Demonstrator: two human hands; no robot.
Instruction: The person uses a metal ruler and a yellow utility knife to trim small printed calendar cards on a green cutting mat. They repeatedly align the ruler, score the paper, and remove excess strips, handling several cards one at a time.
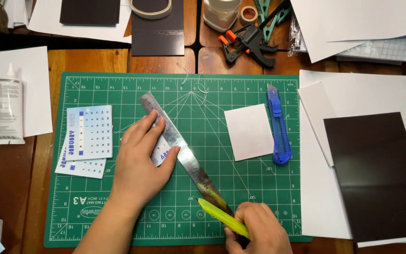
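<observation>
My left hand (139, 157) presses flat on a metal ruler (186, 157) that lies diagonally across a green cutting mat (118, 221). Under the hand and the ruler lies a small printed card (160, 154), mostly hidden. My right hand (259, 230) grips a yellow-green craft knife (222, 216) near the front edge of the mat. The knife's tip rests against the ruler's lower end.
Two printed calendar cards (88, 141) lie at the mat's left. A white paper square (249, 131) and a blue utility knife (278, 124) sit on its right. A black sheet (377, 174) on white paper lies further right. Glue tube (8, 110) left; black clamp (250, 43) and tape roll (151, 8) behind.
</observation>
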